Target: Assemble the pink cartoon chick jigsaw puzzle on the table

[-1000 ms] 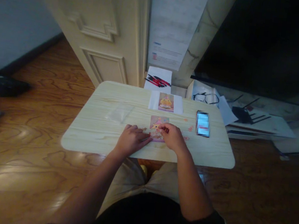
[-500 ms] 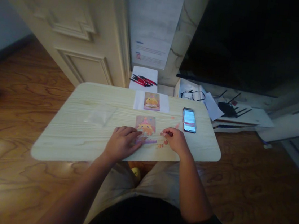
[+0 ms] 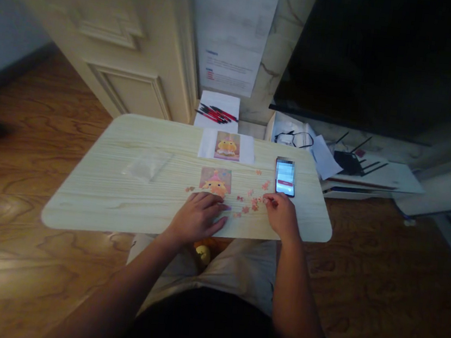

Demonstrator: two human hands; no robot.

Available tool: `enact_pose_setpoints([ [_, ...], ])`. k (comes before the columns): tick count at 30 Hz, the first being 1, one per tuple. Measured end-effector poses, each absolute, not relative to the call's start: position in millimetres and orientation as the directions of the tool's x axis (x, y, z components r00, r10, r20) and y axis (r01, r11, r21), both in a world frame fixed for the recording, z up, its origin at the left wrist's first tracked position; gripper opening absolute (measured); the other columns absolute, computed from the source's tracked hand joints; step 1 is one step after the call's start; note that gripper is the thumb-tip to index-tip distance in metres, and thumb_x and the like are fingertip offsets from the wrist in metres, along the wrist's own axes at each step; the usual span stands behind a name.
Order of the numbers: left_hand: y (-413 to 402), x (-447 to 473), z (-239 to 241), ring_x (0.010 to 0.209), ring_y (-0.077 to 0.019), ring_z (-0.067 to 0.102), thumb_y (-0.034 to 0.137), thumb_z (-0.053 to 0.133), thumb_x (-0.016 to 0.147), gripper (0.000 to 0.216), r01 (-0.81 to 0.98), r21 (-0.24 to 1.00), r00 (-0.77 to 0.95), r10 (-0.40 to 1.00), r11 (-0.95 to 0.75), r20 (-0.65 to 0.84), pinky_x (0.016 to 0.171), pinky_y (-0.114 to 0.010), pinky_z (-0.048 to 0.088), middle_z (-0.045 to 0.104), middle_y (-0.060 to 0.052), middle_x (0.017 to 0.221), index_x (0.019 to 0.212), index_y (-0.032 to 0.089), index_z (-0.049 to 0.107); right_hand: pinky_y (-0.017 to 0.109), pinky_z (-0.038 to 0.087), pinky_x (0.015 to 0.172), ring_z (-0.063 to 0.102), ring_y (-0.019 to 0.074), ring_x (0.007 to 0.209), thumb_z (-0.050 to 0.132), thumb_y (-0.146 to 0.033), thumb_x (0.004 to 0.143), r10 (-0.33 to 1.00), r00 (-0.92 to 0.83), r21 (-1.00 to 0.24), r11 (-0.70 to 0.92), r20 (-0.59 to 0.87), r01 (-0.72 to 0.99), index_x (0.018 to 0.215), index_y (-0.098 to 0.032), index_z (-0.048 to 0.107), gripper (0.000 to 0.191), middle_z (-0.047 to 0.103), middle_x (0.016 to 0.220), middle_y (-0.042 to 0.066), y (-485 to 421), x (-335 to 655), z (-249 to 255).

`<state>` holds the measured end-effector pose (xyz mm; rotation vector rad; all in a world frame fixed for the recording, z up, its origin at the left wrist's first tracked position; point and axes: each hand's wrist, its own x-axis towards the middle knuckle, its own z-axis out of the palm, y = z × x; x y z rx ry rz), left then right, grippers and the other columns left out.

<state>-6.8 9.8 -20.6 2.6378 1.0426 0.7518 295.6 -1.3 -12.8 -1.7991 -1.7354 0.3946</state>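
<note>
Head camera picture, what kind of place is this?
Probably a room in someone's home. You can see a shiny wood-look floor, cream panelling with raised trim, and what looks like a big dark TV screen above a low shelf.

On table (image 3: 95, 191): puzzle (image 3: 216, 179) midway, sheet (image 3: 227, 146) behind, bag (image 3: 146, 165) left, most pieces (image 3: 254, 207) right. Phone (image 3: 285, 177) farther right, just behind right hand (image 3: 282, 215). Left hand (image 3: 198, 218) across puzzle's near part. Pens (image 3: 218, 115) behind table.
</note>
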Motion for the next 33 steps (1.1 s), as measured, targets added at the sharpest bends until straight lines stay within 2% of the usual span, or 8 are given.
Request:
enact_pose_setpoints([
  [8, 10, -6, -21, 0.111, -0.0278, 0.062, 0.037, 0.066, 0.093, 0.027, 0.588, 0.370, 0.607, 0.694, -0.720, 0.386, 0.095, -0.047, 0.050, 0.070, -0.008, 0.120, 0.117, 0.026, 0.074, 0.038, 0.054, 0.088, 0.066, 0.0210, 0.085, 0.059, -0.017, 0.090, 0.962, 0.182, -0.597, -0.026, 0.203, 0.802, 0.109, -0.019, 0.075, 0.025, 0.069, 0.107, 0.009, -7, 309, -12],
  [16, 9, -8, -21, 0.107, -0.0263, 0.064, 0.035, 0.066, 0.092, 0.023, 0.570, 0.388, 0.603, 0.690, -0.724, 0.401, 0.093, -0.045, 0.051, 0.071, -0.008, 0.116, 0.111, 0.026, 0.076, 0.037, 0.054, 0.088, 0.065, 0.0231, 0.091, 0.051, -0.017, 0.093, 0.927, 0.259, -0.600, -0.048, 0.270, 0.799, 0.109, -0.018, 0.075, 0.029, 0.068, 0.106, 0.010, -8, 320, -9],
  [19, 9, -8, -22, 0.107, -0.0261, 0.063, 0.035, 0.066, 0.093, 0.023, 0.563, 0.390, 0.609, 0.685, -0.729, 0.401, 0.093, -0.044, 0.051, 0.071, -0.008, 0.116, 0.112, 0.026, 0.075, 0.037, 0.053, 0.091, 0.065, 0.0234, 0.094, 0.053, -0.020, 0.094, 0.944, 0.221, -0.546, -0.054, 0.245, 0.836, 0.109, -0.018, 0.076, 0.027, 0.069, 0.107, 0.010, 1, 313, -8],
  [23, 10, -8, -23, 0.107, -0.0260, 0.063, 0.035, 0.066, 0.093, 0.022, 0.560, 0.388, 0.612, 0.681, -0.732, 0.402, 0.094, -0.045, 0.051, 0.070, -0.008, 0.115, 0.111, 0.026, 0.075, 0.040, 0.047, 0.101, 0.060, 0.0272, 0.110, 0.057, -0.019, 0.095, 0.957, 0.206, -0.393, -0.112, 0.206, 0.913, 0.115, -0.021, 0.077, 0.029, 0.068, 0.112, 0.012, 25, 294, -5],
  [27, 9, -9, -22, 0.105, -0.0251, 0.063, 0.033, 0.066, 0.093, 0.019, 0.560, 0.390, 0.604, 0.682, -0.731, 0.412, 0.093, -0.044, 0.051, 0.070, -0.008, 0.113, 0.108, 0.026, 0.075, 0.042, 0.047, 0.096, 0.057, 0.0299, 0.111, 0.058, -0.015, 0.093, 0.970, 0.217, -0.277, -0.179, 0.112, 0.944, 0.117, -0.028, 0.077, 0.033, 0.065, 0.114, 0.012, 43, 284, -2],
  [31, 8, -9, -22, 0.105, -0.0250, 0.063, 0.032, 0.066, 0.093, 0.020, 0.562, 0.391, 0.597, 0.685, -0.729, 0.418, 0.092, -0.044, 0.052, 0.070, -0.008, 0.112, 0.109, 0.026, 0.075, 0.043, 0.047, 0.093, 0.056, 0.0309, 0.109, 0.063, -0.028, 0.094, 0.976, 0.200, -0.267, -0.170, 0.085, 0.948, 0.103, -0.026, 0.078, 0.018, 0.065, 0.109, 0.011, 43, 285, 0],
  [33, 8, -9, -22, 0.104, -0.0247, 0.064, 0.032, 0.066, 0.093, 0.018, 0.555, 0.398, 0.592, 0.683, -0.730, 0.428, 0.091, -0.044, 0.052, 0.071, -0.008, 0.111, 0.107, 0.025, 0.075, 0.042, 0.046, 0.096, 0.056, 0.0293, 0.110, 0.062, -0.026, 0.095, 0.979, 0.164, -0.290, -0.123, 0.119, 0.949, 0.103, -0.025, 0.077, 0.017, 0.065, 0.109, 0.010, 41, 288, 0],
])
